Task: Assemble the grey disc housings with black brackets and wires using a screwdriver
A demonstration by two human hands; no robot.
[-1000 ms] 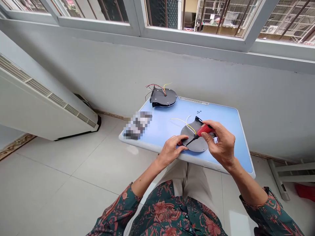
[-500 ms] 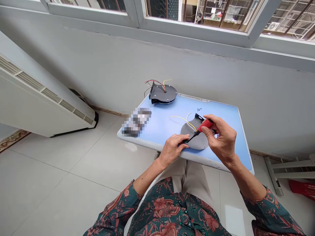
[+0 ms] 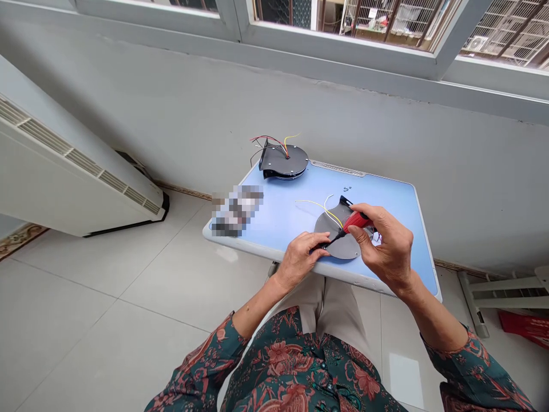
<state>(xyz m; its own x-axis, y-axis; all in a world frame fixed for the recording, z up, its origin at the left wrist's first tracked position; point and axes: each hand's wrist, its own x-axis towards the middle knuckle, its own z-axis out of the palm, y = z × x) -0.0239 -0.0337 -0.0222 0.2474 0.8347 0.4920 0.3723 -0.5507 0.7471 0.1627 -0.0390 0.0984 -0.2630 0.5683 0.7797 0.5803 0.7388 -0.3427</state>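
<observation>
On the blue tabletop [image 3: 278, 212] lies a round dark grey metal disc [image 3: 345, 249] with a black bracket and yellow and white wires. My left hand [image 3: 300, 254] pinches the disc's left edge between thumb and fingers. A red-handled screwdriver [image 3: 355, 221] is gripped in my right hand [image 3: 388, 243], its shaft slanting down left to the disc's edge by my left fingertips. The tip's exact contact is too small to tell. A similar assembled disc unit [image 3: 285, 161] with red, black, white and yellow wires sits at the table's back left corner.
Small dark screws [image 3: 347, 189] lie near the table's back edge. A blurred patch [image 3: 238, 212] covers something at the table's left end. The wall and window stand behind, a white appliance [image 3: 77, 166] at left, a metal rack [image 3: 506, 289] at right.
The fingers of my right hand have shifted slightly around the screwdriver handle. My left hand keeps its hold on the disc's edge. The whole view has moved a little.
</observation>
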